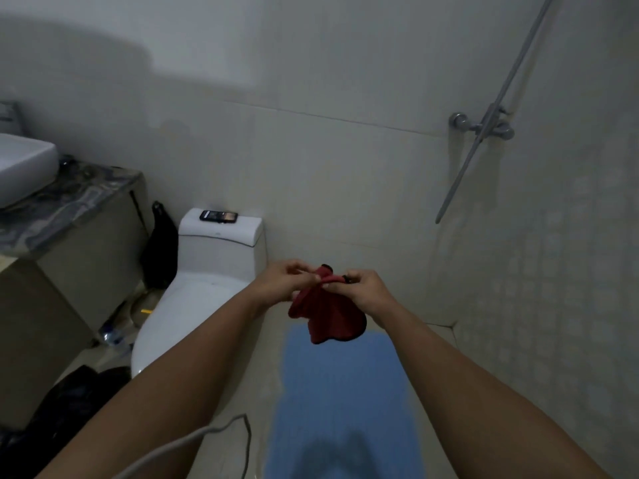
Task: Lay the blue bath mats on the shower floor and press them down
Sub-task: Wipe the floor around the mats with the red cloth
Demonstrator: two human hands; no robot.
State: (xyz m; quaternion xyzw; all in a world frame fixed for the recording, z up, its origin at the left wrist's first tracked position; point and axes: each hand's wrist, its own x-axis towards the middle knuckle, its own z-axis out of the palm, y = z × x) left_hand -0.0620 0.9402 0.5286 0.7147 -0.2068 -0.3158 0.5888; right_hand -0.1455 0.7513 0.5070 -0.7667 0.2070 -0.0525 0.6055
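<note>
on the left the toilet (193, 305) stands against the wall, and just right of it the left hand (285, 279) pinches one end of a bunched red cloth (326, 312), while the right hand (366, 288) pinches the other end, so neither hand is on a mat. the blue bath mat (342, 402) lies flat on the shower floor (435, 375), directly below and nearer the body than both hands, about equally far from each. its long axis seems to run from the person's feet toward the back wall, so pressing it calls for lowering the hands straight down.
</note>
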